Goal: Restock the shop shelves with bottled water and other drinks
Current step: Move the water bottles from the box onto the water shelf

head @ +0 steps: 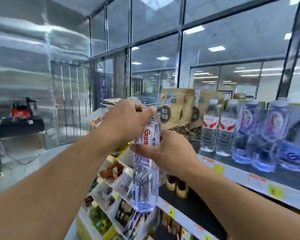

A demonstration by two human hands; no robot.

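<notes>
Bottle (145, 172) of clear water, white and red label, held upright in mid-air in front of the shelf's left end, level with the top shelf (235, 175) edge and out past it. Left hand (126, 118) comes in from the left, fingers curled over the bottle's cap end, pinching the top; cap itself hidden under the fingers. Right hand (164, 151) grips the bottle at mid-body just below the label, thumb across the front, fingers wrapped behind. Both hands closed on the same bottle. On the top shelf, toward its right end: a row of matching blue-tinted bottles (260, 134) standing upright at the front edge, blurred. Just left of them, two clear bottles with red labels (218, 129), upright, touching side by side. Left of those, tan pouches (177, 111) standing at the shelf's left end, behind the held bottle. Yellow price tags (275, 192) along the shelf's front edge. Lower shelf: brown jars (177, 186) near its left end, partly hidden by the right forearm. Below the bottle, an end rack of snack packets (111, 193), tilted. Far left, a till (21, 125) on a counter, well apart.
</notes>
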